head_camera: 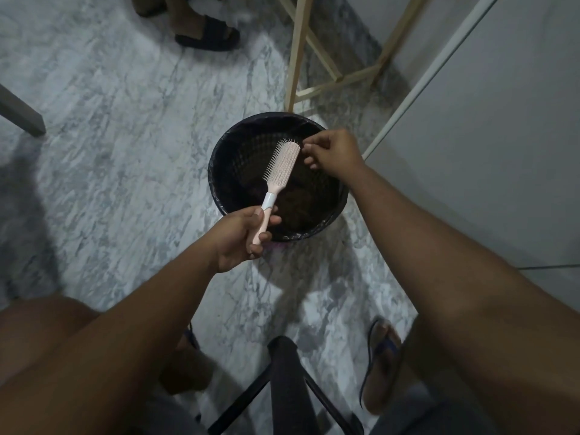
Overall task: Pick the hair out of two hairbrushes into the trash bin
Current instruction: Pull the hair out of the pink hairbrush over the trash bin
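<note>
A pink hairbrush with a white collar is held over the round black trash bin, bristles facing left. My left hand grips its handle near the bin's front rim. My right hand hovers at the brush's far tip with thumb and fingers pinched together; whether a strand of hair sits between them is too fine to see. A dark clump of hair lies in the bottom of the bin. Only one brush is in view.
The bin stands on a grey marble floor. A wooden frame's legs rise just behind it, a white panel lies to the right. Another person's sandalled foot is at the top. My own feet and a dark stool leg are below.
</note>
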Demonstrator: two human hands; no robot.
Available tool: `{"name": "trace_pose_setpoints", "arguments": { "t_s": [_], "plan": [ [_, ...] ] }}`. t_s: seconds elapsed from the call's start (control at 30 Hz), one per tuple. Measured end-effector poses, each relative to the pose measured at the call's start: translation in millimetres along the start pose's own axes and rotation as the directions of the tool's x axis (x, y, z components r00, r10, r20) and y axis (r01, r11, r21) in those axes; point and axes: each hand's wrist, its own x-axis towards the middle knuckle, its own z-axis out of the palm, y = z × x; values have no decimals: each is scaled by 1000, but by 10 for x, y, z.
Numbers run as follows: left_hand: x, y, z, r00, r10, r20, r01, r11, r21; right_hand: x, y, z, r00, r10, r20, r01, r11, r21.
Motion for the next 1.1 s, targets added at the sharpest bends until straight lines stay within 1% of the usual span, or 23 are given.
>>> {"name": "trace_pose_setpoints", "arguments": {
  "t_s": [0.1, 0.17, 0.27, 0.3, 0.43, 0.57, 0.7, 0.87, 1.0, 1.1],
  "plan": [
    [60, 3, 60, 999, -12, -47, 10, 999, -37, -24, 160, 122, 996, 85, -24, -85, 996, -4],
    [102, 19, 80, 997, -22, -79, 17, 998, -66, -64, 236, 199, 996, 92, -12, -93, 991, -101],
    [133, 58, 109, 992, -22, -121, 16, 999, -52, -200, 212, 278, 997, 52, 60, -29, 942, -334],
    [136, 69, 130, 990, -21, -140, 16, 999, -39, -234, 203, 311, 995, 37, 89, 0, 923, -386],
    [156, 111, 243, 971, -52, -231, 51, 999, -13, -302, 202, 463, 982, 55, 183, 52, 844, -534],
    [211, 161, 341, 935, -43, -353, 57, 998, 29, -310, 266, 575, 960, 97, 261, 112, 725, -680],
    [295, 181, 353, 930, -49, -365, 71, 996, 46, -304, 320, 637, 958, 114, 262, 118, 678, -726],
    [361, 218, 302, 917, -78, -391, 124, 988, 92, -288, 228, 543, 962, 120, 243, 101, 674, -732],
    [163, 461, 428, 915, -64, -399, 135, 979, 153, -274, -130, 237, 973, 103, 206, 77, 696, -714],
    [-126, 800, 647, 926, -36, -376, 113, 976, 185, -371, -570, -128, 989, 31, 141, 80, 697, -712]
  ]
}}
